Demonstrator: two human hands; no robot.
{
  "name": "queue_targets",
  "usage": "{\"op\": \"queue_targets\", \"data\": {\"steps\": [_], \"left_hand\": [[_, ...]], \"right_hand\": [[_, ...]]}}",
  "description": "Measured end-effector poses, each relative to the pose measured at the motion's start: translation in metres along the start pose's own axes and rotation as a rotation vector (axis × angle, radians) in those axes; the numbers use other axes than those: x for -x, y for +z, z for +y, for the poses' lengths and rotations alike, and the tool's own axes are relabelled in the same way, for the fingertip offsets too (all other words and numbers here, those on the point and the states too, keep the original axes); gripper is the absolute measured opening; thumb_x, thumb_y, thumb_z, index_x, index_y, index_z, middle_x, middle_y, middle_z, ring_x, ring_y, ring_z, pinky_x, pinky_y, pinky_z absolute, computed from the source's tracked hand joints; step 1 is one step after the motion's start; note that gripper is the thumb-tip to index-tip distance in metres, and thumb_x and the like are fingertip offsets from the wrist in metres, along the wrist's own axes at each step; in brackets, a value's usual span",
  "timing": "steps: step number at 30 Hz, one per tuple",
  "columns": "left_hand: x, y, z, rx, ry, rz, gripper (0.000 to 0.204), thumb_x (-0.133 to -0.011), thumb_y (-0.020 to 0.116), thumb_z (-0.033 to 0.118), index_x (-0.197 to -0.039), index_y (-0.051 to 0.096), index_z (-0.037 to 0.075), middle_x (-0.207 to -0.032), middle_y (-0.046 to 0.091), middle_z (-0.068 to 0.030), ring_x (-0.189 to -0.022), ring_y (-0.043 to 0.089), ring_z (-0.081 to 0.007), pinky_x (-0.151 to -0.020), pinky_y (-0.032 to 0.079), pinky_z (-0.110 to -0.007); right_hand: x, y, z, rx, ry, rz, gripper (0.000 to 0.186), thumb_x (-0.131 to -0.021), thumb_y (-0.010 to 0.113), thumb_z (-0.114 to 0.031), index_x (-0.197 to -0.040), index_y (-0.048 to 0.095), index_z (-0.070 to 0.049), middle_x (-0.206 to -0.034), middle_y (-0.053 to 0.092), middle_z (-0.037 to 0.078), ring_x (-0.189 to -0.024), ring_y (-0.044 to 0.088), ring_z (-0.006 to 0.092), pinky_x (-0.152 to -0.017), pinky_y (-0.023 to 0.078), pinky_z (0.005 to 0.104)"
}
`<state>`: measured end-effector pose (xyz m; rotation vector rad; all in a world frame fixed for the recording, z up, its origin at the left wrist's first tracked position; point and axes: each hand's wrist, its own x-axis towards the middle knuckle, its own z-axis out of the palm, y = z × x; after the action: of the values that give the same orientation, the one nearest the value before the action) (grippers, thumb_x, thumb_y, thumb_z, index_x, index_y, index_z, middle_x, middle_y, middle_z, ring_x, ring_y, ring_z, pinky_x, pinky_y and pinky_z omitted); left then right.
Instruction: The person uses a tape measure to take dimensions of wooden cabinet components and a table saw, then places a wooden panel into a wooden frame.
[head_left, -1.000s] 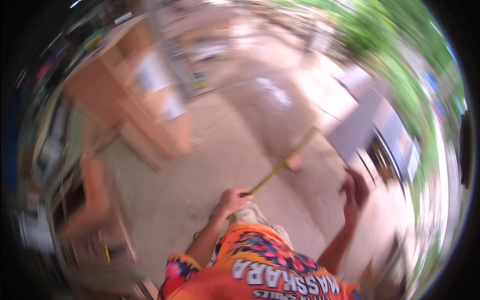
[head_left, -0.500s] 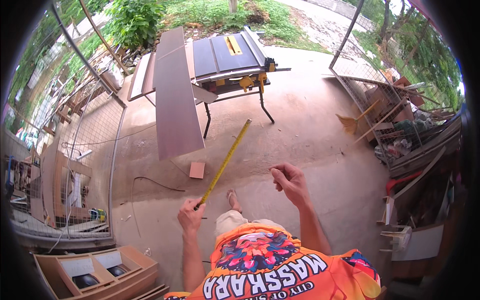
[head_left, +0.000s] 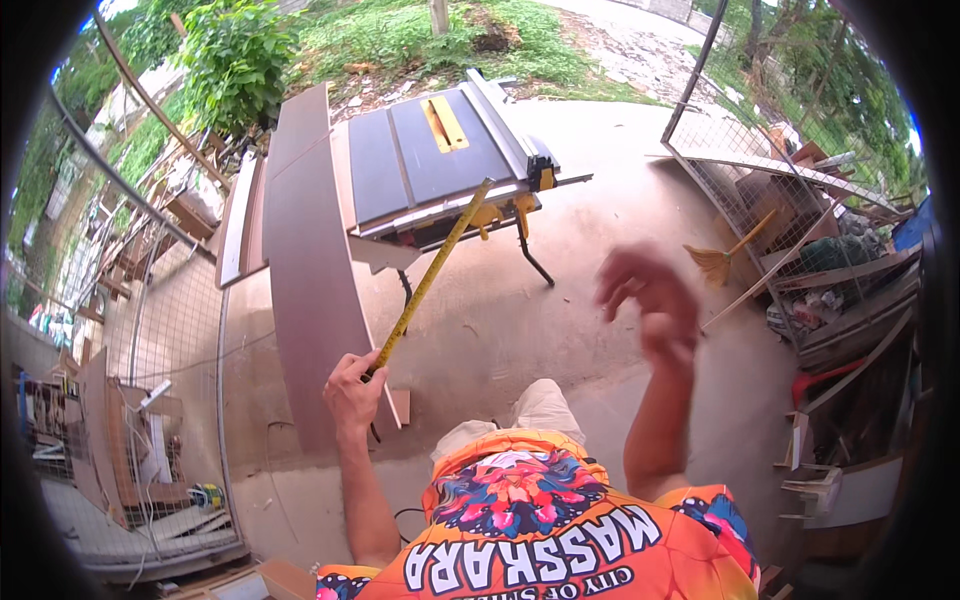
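L hand [head_left: 353, 390] grips the yellow tape measure [head_left: 435, 270], blade out toward 1 o'clock and, in view, crossing the table saw's [head_left: 440, 170] near edge. R hand [head_left: 652, 290], btwn 1 & 2 o'clock, is blurred, fingers half-curled and apart, nothing seen in it. Prob. best: firm L grip, blade straight so it won't buckle, R fingers clear of the blade's edges. Floor [head_left: 480, 345] looks like hard, pale concrete, w/ bits of debris. Saw's approx. 12 o'clock, long brown board [head_left: 310, 230] 11, broom [head_left: 712, 262] 2, mesh panel [head_left: 221, 370] 9–10.
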<state>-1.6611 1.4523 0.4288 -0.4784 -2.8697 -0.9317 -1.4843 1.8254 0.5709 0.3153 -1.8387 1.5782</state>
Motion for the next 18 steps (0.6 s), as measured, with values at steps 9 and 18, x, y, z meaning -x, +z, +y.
{"op": "queue_targets", "data": {"steps": [9,18], "left_hand": [[-0.178,0.137,0.014,0.094,-0.017,0.137,0.035,-0.082,0.085,0.02,-0.117,0.084,0.021,-0.095,0.074,-0.0053,-0.086,0.073,-0.0249,-0.08,0.058,-0.041],[-0.277,0.201,0.05,0.148,-0.18,0.099,0.035,-0.081,0.086,0.022,-0.116,0.084,0.02,-0.094,0.073,-0.0054,-0.085,0.073,-0.0265,-0.078,0.057,-0.042]], "right_hand": [[-0.172,-0.119,0.026,0.18,-0.677,-0.075,0.089,-0.1,0.064,-0.067,-0.144,0.054,0.009,-0.103,0.066,0.013,-0.077,0.063,0.017,-0.064,0.052,0.0283],[-0.279,-0.165,0.105,0.166,-0.728,-0.187,0.093,-0.101,0.059,-0.069,-0.146,0.05,0.011,-0.091,0.065,0.012,-0.067,0.06,0.0151,-0.057,0.049,0.0266]]}}
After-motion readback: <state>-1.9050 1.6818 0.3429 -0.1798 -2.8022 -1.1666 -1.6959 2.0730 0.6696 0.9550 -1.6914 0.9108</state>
